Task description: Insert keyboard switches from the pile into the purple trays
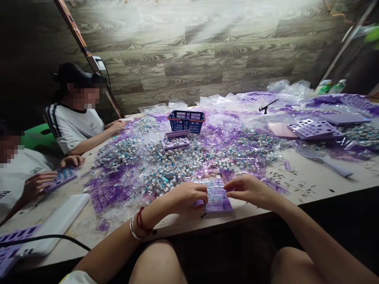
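Observation:
Between my hands, at the table's near edge, lies a light purple slotted tray [219, 205] with small blue-and-white pieces in it. My left hand [188, 196] is over its left side, fingers curled down and pinched; what they hold, if anything, is too small to make out. At the tray's right edge is my right hand [248, 189], thumb and index finger closing on that edge. Just beyond them spreads a big heap of small white-and-blue pieces [160, 169], which look like keyboard switches.
A dark blue basket [186, 121] stands mid-table behind a small purple tray [176, 144]. Purple and clear plastic scraps [112, 193] lie around. To the right are a brush [324, 159] and stacked purple trays [314, 129]. Two co-workers sit at left, one handling a purple tray [61, 179].

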`<state>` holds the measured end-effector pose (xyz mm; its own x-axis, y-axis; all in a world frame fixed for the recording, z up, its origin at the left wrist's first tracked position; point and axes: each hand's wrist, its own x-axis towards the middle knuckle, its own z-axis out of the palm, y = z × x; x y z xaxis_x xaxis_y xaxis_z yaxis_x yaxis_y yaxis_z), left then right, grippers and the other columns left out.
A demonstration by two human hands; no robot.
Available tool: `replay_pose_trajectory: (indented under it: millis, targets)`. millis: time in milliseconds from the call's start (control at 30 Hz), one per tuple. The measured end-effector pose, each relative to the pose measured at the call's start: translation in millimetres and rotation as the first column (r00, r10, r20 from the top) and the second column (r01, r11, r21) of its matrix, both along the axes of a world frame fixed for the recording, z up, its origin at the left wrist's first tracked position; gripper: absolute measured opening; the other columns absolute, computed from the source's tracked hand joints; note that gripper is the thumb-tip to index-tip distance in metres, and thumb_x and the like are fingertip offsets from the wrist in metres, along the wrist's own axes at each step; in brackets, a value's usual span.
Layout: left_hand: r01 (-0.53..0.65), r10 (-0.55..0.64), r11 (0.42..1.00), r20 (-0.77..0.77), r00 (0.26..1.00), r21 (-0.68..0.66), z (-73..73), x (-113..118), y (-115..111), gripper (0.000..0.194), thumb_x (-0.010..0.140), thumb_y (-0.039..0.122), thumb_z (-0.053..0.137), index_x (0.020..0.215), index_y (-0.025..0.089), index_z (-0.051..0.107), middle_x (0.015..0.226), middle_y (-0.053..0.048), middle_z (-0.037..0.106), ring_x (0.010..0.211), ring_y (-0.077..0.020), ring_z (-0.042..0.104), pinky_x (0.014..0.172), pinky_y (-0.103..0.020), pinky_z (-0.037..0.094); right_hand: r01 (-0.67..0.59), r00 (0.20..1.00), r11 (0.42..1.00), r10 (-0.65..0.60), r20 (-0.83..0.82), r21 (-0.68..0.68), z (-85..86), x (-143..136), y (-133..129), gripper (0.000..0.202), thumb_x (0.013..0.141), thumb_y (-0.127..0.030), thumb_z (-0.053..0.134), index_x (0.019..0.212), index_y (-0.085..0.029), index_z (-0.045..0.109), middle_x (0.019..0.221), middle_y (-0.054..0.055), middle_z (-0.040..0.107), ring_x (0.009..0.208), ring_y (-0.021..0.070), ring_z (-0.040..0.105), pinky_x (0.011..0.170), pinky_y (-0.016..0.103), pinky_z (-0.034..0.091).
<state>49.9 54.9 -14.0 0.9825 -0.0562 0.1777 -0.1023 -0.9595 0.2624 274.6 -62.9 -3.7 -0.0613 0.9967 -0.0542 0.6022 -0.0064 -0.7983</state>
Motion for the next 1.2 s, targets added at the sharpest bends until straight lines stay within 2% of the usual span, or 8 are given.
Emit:
replay_pose_trajectory:
  millis: [100, 300, 633, 833, 1000, 1200]
  targets:
    - [0.001, 0.0, 0.999, 0.003, 1.0, -0.05, 0.1, 0, 0, 0.005, 0.083, 0.019, 0.056, 0.081, 0.017, 0.059, 0.084, -0.004, 0.06, 0.07, -0.0128, 0.054, 0.066, -0.022, 0.041, 0.006, 1.0, 1.0, -0.006, 0.005, 0.002, -0.8, 0, 0, 0.026, 0.077, -0.034, 0.063, 0.094, -0.017, 0.074, 0.09, 0.007, 0.073, 0.08, 0.0209, 0.066, 0.073, 0.029, 0.053]
    - [0.009, -0.007, 0.987, 0.011, 1.0, -0.158, -1.7, 0, 1, 0.009, 0.085, 0.018, 0.054, 0.079, 0.016, 0.06, 0.084, -0.005, 0.06, 0.071, -0.0115, 0.054, 0.067, -0.021, 0.042, 0.004, 1.0, 1.0, -0.004, -0.009, -0.004, -0.4, 1, 0, 0.027, 0.077, -0.035, 0.064, 0.094, -0.017, 0.074, 0.09, 0.008, 0.073, 0.079, 0.0202, 0.066, 0.072, 0.029, 0.052]
    - [-0.004, 0.018, 0.989, 0.098, 0.995, -0.147, -6.1, 4, -1, 0.014, 0.08, 0.015, 0.055, 0.07, 0.016, 0.064, 0.074, -0.003, 0.063, 0.067, -0.0115, 0.055, 0.068, -0.023, 0.043, 0.003, 1.0, 1.0, -0.003, -0.03, -0.016, 1.1, 0, 0, 0.027, 0.076, -0.037, 0.065, 0.091, -0.017, 0.074, 0.09, 0.008, 0.073, 0.08, 0.021, 0.066, 0.073, 0.03, 0.053]
    - [-0.024, 0.041, 0.978, 0.076, 0.996, -0.208, -6.7, 3, 3, 0.011, 0.079, 0.017, 0.059, 0.07, 0.016, 0.066, 0.071, -0.003, 0.061, 0.063, -0.0106, 0.054, 0.064, -0.021, 0.043, 0.012, 1.0, 1.0, -0.012, -0.026, -0.016, 0.7, 1, 0, 0.028, 0.076, -0.038, 0.065, 0.092, -0.017, 0.075, 0.091, 0.008, 0.073, 0.082, 0.0223, 0.066, 0.075, 0.031, 0.053]
    - [-0.009, 0.049, 0.958, 0.133, 0.99, -0.287, -11.8, 4, 5, 0.011, 0.078, 0.02, 0.062, 0.069, 0.015, 0.068, 0.067, -0.003, 0.062, 0.06, -0.0099, 0.053, 0.06, -0.02, 0.041, 0.019, 0.999, 1.0, -0.019, -0.038, -0.014, -2.6, 3, 0, 0.029, 0.075, -0.038, 0.066, 0.093, -0.017, 0.075, 0.09, 0.008, 0.073, 0.082, 0.0218, 0.067, 0.074, 0.03, 0.053]
    - [-0.002, 0.053, 0.952, 0.159, 0.986, -0.305, -17.0, 6, 9, 0.015, 0.078, 0.026, 0.065, 0.067, 0.015, 0.069, 0.063, -0.003, 0.062, 0.057, -0.01, 0.053, 0.06, -0.022, 0.04, 0.023, 0.999, 1.0, -0.023, -0.031, -0.014, -3.0, 4, 0, 0.028, 0.076, -0.037, 0.066, 0.094, -0.018, 0.074, 0.09, 0.007, 0.074, 0.083, 0.0223, 0.067, 0.075, 0.031, 0.054]
